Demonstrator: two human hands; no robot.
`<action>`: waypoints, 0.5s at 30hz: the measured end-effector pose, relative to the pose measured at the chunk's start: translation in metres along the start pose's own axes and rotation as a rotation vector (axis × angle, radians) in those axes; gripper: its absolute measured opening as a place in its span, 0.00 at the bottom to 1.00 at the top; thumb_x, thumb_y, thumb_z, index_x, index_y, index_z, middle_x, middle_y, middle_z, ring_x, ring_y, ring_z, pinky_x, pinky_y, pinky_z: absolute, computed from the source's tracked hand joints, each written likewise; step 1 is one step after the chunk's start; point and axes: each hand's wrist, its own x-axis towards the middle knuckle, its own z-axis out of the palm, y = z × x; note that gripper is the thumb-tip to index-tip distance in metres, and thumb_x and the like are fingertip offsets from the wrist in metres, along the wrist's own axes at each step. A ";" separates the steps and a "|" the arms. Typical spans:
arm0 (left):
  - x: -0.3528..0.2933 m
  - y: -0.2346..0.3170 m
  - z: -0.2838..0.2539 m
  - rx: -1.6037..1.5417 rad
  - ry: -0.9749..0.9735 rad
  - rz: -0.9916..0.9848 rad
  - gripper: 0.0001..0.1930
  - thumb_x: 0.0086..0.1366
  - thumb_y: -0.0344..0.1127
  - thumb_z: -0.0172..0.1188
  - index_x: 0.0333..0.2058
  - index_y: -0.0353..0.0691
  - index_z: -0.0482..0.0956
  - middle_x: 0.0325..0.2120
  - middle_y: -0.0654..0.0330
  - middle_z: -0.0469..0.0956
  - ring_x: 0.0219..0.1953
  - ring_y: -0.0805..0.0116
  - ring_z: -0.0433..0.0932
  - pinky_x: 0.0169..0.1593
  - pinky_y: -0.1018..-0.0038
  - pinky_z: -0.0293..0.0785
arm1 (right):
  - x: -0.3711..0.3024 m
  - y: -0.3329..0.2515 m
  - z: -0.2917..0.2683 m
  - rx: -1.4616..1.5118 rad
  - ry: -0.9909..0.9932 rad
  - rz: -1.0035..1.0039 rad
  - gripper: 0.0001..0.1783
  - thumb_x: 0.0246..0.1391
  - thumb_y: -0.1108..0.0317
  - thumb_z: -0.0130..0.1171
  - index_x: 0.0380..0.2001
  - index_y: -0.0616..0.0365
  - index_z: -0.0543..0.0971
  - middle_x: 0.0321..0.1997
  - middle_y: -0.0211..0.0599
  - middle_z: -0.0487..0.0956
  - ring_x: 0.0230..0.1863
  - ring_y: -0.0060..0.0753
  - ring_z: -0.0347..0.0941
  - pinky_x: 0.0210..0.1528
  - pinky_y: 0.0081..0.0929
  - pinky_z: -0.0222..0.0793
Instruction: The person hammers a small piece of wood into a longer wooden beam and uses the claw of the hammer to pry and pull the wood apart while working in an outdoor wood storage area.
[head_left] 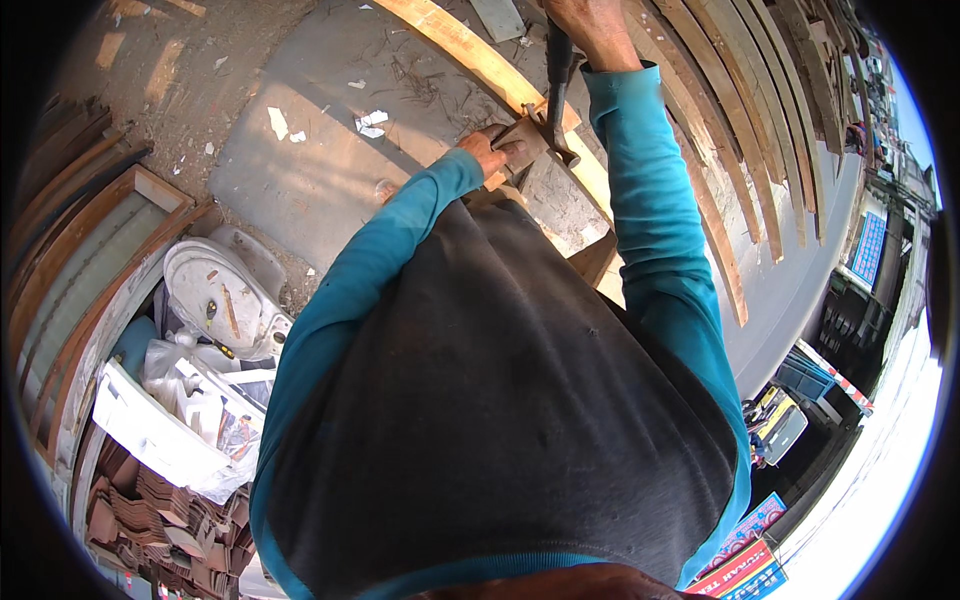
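Observation:
My right hand (585, 22), at the top edge, is closed round the black handle of a hammer (558, 60); part of the hand lies out of view. The hammer's dark metal head is down by a long pale wooden beam (450, 35) and a short brown piece of wood (525, 143). My left hand (484, 152) grips that short piece, its fingers partly hidden. Whether the hammer's head touches the short piece or the beam I cannot tell. The beam runs slantwise under both, from the top middle down to the right.
Long wooden planks (720, 90) lie at the right. On the left stand a wooden frame (150, 190), a dirty white plastic chair (215, 290) with a screwdriver (222, 347), a white box (160, 425) and stacked brown tiles (165, 500). White scraps (371, 124) litter the ground.

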 end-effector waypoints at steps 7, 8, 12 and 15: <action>-0.032 0.041 -0.009 -0.012 0.037 -0.101 0.40 0.61 0.64 0.60 0.60 0.36 0.73 0.57 0.40 0.74 0.59 0.43 0.72 0.63 0.60 0.66 | 0.046 0.023 0.062 -0.111 -0.189 -0.092 0.43 0.56 0.35 0.59 0.12 0.70 0.69 0.12 0.50 0.66 0.17 0.39 0.65 0.24 0.46 0.62; -0.034 0.050 -0.011 -0.029 0.045 -0.118 0.40 0.61 0.64 0.60 0.60 0.36 0.73 0.57 0.40 0.74 0.59 0.43 0.72 0.63 0.60 0.66 | 0.051 0.027 0.069 -0.124 -0.180 -0.117 0.43 0.57 0.34 0.58 0.12 0.70 0.70 0.12 0.51 0.66 0.18 0.38 0.65 0.24 0.46 0.62; -0.050 0.091 -0.012 0.342 0.046 -0.236 0.42 0.58 0.65 0.62 0.63 0.41 0.69 0.53 0.39 0.76 0.58 0.43 0.73 0.62 0.59 0.68 | 0.040 0.032 0.066 -0.007 -0.096 -0.281 0.37 0.58 0.40 0.61 0.16 0.69 0.73 0.13 0.49 0.68 0.18 0.36 0.66 0.24 0.45 0.62; -0.054 0.097 0.005 0.462 0.137 -0.264 0.43 0.56 0.61 0.65 0.63 0.41 0.65 0.51 0.40 0.77 0.57 0.43 0.75 0.61 0.58 0.70 | -0.010 -0.013 -0.004 0.109 -0.166 -0.158 0.26 0.59 0.50 0.63 0.20 0.63 0.76 0.13 0.36 0.72 0.19 0.25 0.69 0.22 0.32 0.63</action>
